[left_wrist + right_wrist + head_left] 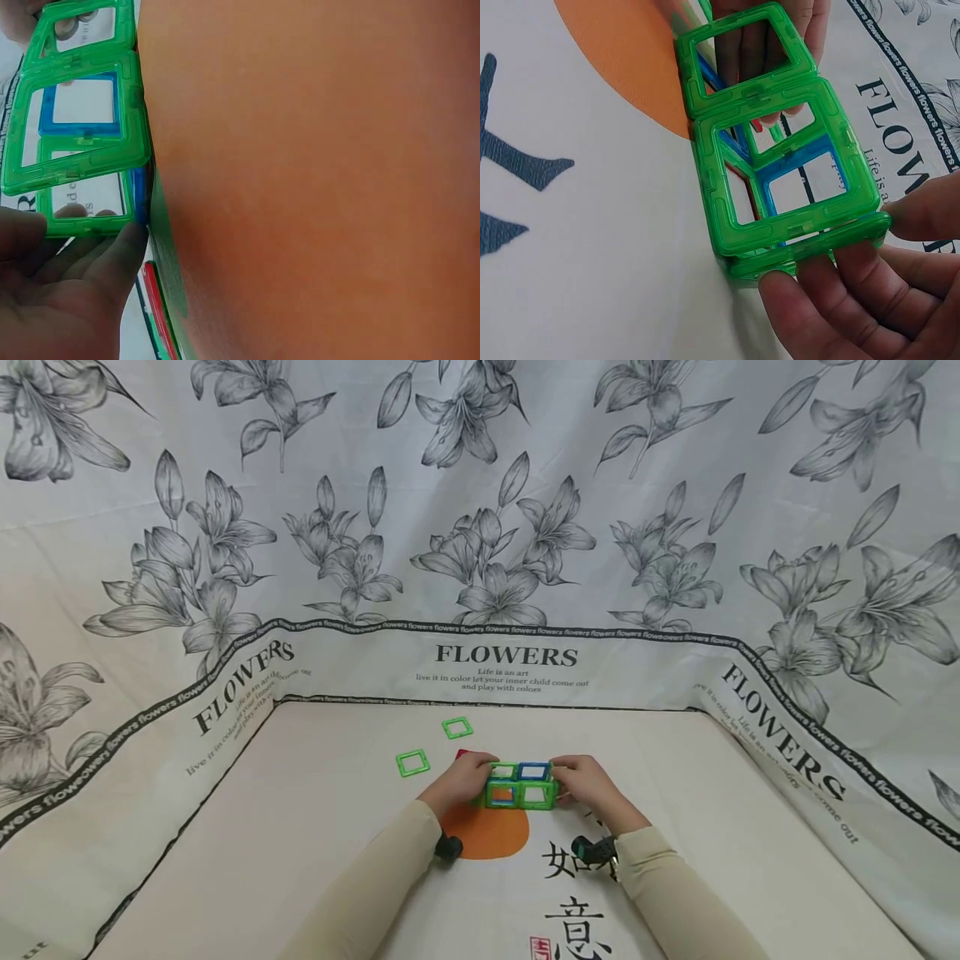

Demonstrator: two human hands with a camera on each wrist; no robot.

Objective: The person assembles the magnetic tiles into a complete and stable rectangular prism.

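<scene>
A box-like build of see-through magnetic tiles (520, 795) stands on the cloth in the head view, two squares wide. Its front squares are green, and a blue square tile (767, 182) shows behind them. My left hand (463, 779) grips the left end; in the left wrist view its thumb and fingers are round a green square's edge. At the opposite end my right hand (592, 783) holds the green end tile (810, 244), thumb on one side and fingers along its face. Red and orange show through the open squares.
Two loose green square tiles (399, 766) lie left and behind the build. A red tile (462, 752) peeks out beyond my left hand. The white cloth (300, 827) carries an orange disc (487, 843) and black characters. Flower-printed curtains (502, 664) enclose the back and sides.
</scene>
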